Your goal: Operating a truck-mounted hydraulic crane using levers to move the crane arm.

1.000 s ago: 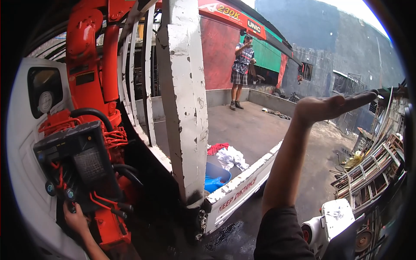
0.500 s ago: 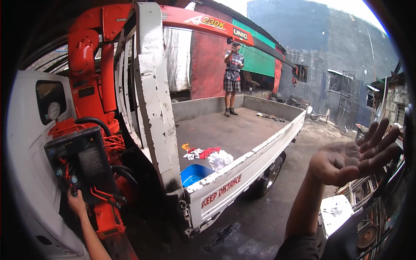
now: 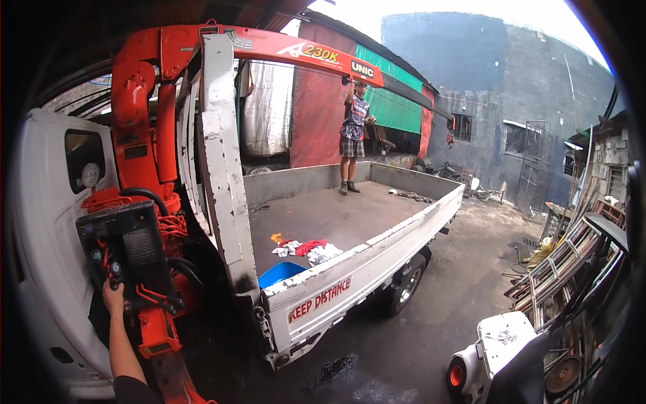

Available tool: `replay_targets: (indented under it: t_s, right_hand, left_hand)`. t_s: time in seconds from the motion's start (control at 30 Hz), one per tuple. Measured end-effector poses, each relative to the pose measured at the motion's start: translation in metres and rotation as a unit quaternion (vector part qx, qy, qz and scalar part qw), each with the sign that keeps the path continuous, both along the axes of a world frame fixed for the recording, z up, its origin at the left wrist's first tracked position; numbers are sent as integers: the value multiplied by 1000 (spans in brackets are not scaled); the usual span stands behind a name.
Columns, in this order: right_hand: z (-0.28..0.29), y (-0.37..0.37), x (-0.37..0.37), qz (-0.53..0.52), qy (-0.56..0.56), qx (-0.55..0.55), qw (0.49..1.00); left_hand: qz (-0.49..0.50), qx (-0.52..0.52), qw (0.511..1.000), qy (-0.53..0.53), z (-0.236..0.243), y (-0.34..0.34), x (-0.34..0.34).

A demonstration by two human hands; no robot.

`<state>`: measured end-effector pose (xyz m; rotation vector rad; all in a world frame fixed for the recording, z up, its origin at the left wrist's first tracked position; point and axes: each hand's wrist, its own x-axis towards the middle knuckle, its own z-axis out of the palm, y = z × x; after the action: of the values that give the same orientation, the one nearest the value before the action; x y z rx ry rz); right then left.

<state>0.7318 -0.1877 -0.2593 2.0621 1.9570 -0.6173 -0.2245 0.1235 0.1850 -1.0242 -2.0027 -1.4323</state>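
My left hand (image 3: 112, 295) grips a lever at the lower left of the black control panel (image 3: 131, 252) on the orange truck crane (image 3: 145, 114). The crane's boom (image 3: 296, 50) reaches out over the grey flatbed (image 3: 336, 215) of the white truck. At the far end of the bed a person (image 3: 353, 135) stands with one arm raised to the boom tip. My right hand is out of view.
Rags (image 3: 306, 248) and a blue tub (image 3: 279, 273) lie at the near end of the bed. A white upright post (image 3: 225, 161) rises at the bed's front corner. Metal frames (image 3: 572, 262) lean at the right, with a small white vehicle (image 3: 501, 347) beside them. The pavement is wet.
My right arm, raised and open-handed at the right before, has dropped out of view. The view has swung left, showing more of the bed. My left hand stays on the controls.
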Motion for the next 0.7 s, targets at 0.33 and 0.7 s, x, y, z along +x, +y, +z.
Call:
replay_targets:
  t_s: [0.33, 0.7]
  right_hand:
    - [-21, -97, 5, -268, 205, 34, 941]
    - [11, 74, -40, -255, 312, 145, 904]
  left_hand:
    - [8, 2, 1000, -21, -8, -6, -12]
    - [3, -7, 999, 33, -1, -10, 9]
